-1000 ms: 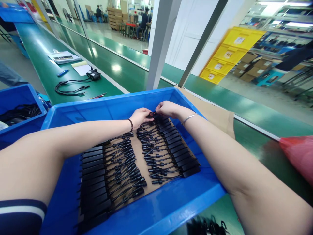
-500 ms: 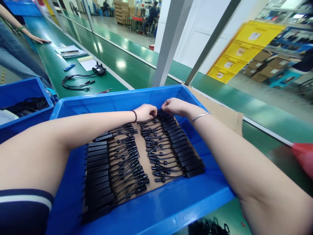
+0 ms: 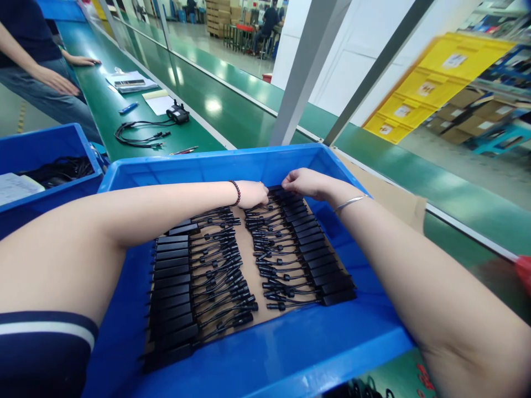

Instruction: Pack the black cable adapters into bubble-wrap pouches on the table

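Note:
In the head view, a large blue bin (image 3: 215, 156) holds two rows of black boxes with short cable leads. The left row (image 3: 171, 287) and the right row (image 3: 317, 251) lie with their plug-ended cables (image 3: 282, 262) facing inward, over brown cardboard (image 3: 248, 249). My left hand (image 3: 254, 194), a beaded bracelet at its wrist, is closed over the cables at the right row's far end; its fingertips are partly hidden. Beside it, my right hand (image 3: 305, 181) pinches at the farthest black box (image 3: 280, 193) of that row, near the bin's far wall.
A second blue bin (image 3: 45, 145) with black cables and paper stands at left. Along the green bench (image 3: 194, 132) lie a black device with cables (image 3: 177, 113), a blue marker (image 3: 128, 108) and papers (image 3: 130, 82). A grey post (image 3: 305, 72) rises behind the bin. Another person's hand (image 3: 58, 80) is at far left.
The view has shifted slightly, so the scene sits further right. My left hand has turned down over the cables, and my right fingertips are lower at the box. The other person's second hand has appeared.

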Demonstrator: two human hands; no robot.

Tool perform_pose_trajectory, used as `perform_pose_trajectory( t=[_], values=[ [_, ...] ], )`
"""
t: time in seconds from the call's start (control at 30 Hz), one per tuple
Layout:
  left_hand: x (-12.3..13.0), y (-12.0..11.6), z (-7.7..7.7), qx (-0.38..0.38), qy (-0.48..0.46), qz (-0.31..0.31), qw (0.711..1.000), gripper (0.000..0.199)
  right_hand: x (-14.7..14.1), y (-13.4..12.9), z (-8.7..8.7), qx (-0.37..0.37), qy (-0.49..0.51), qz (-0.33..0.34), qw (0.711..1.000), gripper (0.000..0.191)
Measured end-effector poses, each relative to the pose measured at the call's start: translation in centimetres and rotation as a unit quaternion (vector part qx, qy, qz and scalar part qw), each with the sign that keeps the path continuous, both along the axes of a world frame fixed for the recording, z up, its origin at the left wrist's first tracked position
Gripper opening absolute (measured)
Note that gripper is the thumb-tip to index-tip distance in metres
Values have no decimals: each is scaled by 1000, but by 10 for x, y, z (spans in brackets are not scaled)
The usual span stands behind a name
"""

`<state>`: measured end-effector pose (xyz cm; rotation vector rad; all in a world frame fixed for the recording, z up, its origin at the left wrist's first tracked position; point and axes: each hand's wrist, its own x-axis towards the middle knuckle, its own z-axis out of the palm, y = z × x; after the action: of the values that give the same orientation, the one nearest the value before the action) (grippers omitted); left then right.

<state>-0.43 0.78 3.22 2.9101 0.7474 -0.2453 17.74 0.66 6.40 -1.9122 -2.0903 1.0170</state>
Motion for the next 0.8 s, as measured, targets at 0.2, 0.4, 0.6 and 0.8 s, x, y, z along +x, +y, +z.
perform_pose_trajectory(
  t=[0.2, 0.4, 0.6, 0.8],
  values=[
    [12, -23, 9, -36, 69, 36, 996, 19, 1, -1, 1, 1, -15, 10, 1000, 7],
    [12, -30, 8, -89, 110, 89, 986, 34, -3, -5, 4, -3, -9, 9, 1000, 6],
    [13, -33, 3, -126, 90, 106, 982, 46, -4, -5, 4, -3, -9, 8, 1000, 5],
    [13, -29, -5, -204, 72, 159, 963, 50, -3, -3, 1, -6, -8, 8, 1000, 6]
  ],
)
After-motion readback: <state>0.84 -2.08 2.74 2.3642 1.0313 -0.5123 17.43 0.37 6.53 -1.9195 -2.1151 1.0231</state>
